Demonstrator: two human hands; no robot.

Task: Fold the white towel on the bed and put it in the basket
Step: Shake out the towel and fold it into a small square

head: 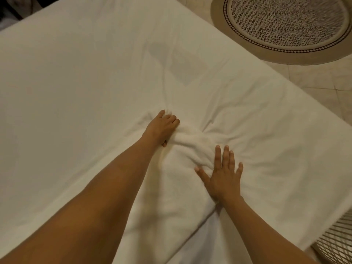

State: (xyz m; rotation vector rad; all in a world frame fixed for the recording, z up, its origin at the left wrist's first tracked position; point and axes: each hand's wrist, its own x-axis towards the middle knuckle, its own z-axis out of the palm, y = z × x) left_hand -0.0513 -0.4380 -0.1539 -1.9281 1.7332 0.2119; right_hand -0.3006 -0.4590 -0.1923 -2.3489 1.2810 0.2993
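Two hands on white towel [182, 147], bunched near bed's [76, 73] near edge, toward right corner. Your left hand [162, 128] curls shut around far-side bunch, seemingly gathering cloth for fold. Your right hand [222, 175] lies flat, fingers spread wide, pinning near part so it can't slide. Basket [337, 242] waits just off bed's right corner.

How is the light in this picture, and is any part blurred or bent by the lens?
Head view: dim, warm light; the towel hardly stands out from the white bed. The wide lens bends the bed's edges. The rug and the basket at the frame's edge look slightly smeared; both hands are fairly sharp.
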